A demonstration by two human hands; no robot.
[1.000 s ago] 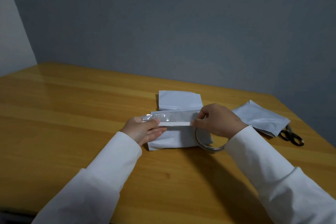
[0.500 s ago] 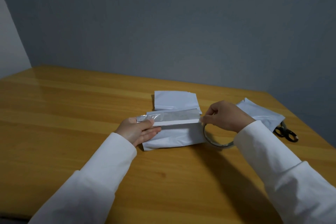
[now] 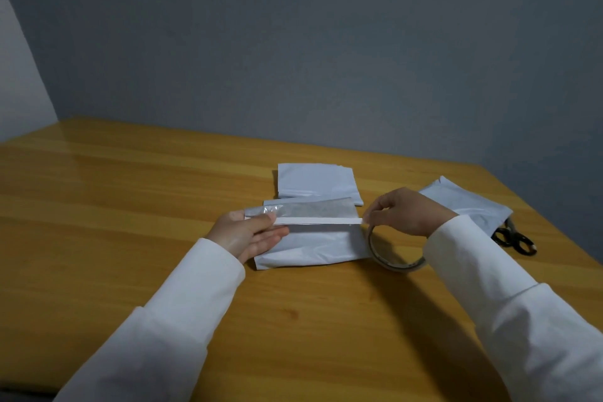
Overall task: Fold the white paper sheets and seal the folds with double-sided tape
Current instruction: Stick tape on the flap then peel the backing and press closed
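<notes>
A folded white paper sheet (image 3: 310, 246) lies on the wooden table (image 3: 130, 206) in front of me. A strip of double-sided tape (image 3: 318, 221) is stretched across its upper part. My left hand (image 3: 248, 233) pinches the strip's left end with the thumb, its fingers lying on the sheet. My right hand (image 3: 408, 214) pinches the strip's right end at the sheet's right edge. The tape roll (image 3: 391, 255) hangs under my right hand, touching the table.
A second folded white sheet (image 3: 316, 184) lies just behind the first. A third folded sheet (image 3: 470, 206) lies to the right, with black-handled scissors (image 3: 515, 240) beside it near the table's right edge. A grey wall stands behind the table.
My right hand has moved rightward with the roll, drawing the tape out across the sheet's full width. My left hand stays holding the strip's left end.
</notes>
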